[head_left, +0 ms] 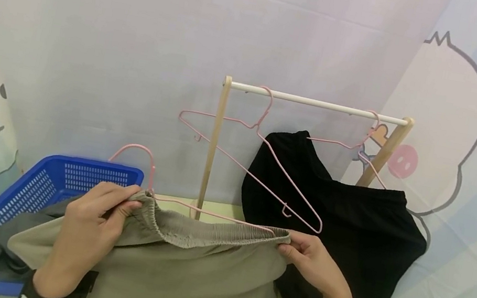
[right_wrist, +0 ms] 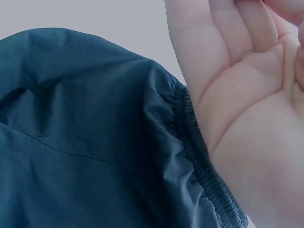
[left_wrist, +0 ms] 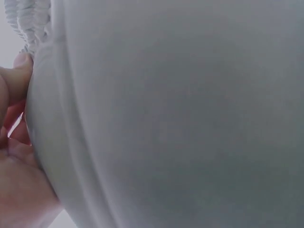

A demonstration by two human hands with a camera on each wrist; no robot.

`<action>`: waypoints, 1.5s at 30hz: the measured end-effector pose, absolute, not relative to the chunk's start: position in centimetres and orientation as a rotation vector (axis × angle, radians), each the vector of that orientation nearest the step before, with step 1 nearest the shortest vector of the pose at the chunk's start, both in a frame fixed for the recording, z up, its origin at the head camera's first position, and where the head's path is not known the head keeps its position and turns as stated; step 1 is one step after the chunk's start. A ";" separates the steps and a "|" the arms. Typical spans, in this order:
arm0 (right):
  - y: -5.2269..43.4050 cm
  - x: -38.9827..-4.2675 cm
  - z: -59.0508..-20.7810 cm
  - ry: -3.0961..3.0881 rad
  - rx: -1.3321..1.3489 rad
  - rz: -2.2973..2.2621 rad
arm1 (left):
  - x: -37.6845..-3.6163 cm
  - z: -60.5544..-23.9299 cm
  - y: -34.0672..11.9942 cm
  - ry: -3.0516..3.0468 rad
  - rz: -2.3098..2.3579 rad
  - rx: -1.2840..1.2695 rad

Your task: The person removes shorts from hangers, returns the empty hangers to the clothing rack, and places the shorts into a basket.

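Olive elastic-waist pants [head_left: 188, 273] are stretched between both hands. My left hand [head_left: 92, 230] pinches the left end of the waistband between thumb and fingers; in the left wrist view, the thumb [left_wrist: 21, 71] presses the cloth at the gathered elastic. The right hand [head_left: 318, 267] pinches the waistband's right end. A pink hanger [head_left: 208, 213] sits in the waist opening, its hook [head_left: 138, 147] standing up beside the left hand; its lower part is hidden by the cloth.
Behind stands a rack [head_left: 318, 103] with a bare pink hanger [head_left: 275, 158] and black pants [head_left: 351, 217] on another hanger. At left, a blue basket [head_left: 97, 164] holds dark grey clothing [head_left: 28, 229]. A printed curtain [head_left: 95, 38] hangs behind.
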State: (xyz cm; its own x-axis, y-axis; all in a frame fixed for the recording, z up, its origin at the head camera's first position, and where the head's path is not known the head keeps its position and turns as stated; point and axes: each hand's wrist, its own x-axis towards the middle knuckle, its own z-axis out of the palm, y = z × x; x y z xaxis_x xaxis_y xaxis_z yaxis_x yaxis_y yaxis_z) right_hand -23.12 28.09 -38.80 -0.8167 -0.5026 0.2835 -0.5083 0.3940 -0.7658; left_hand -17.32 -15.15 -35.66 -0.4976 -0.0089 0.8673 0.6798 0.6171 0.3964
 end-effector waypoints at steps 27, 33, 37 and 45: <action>26.4 -23.9 -40.0 -2.787 1.127 1.645 | -16.8 -35.1 -15.1 -1.835 -1.041 -0.519; 26.0 -24.0 -40.6 -2.915 1.132 1.634 | -16.6 -35.1 -15.0 -1.864 -1.037 -0.527; 25.7 -23.9 -40.6 -3.011 1.123 1.639 | -16.6 -35.1 -15.0 -1.881 -1.035 -0.519; 25.7 -23.2 -39.4 -3.075 0.994 1.572 | -16.6 -35.1 -14.9 -1.885 -1.020 -0.528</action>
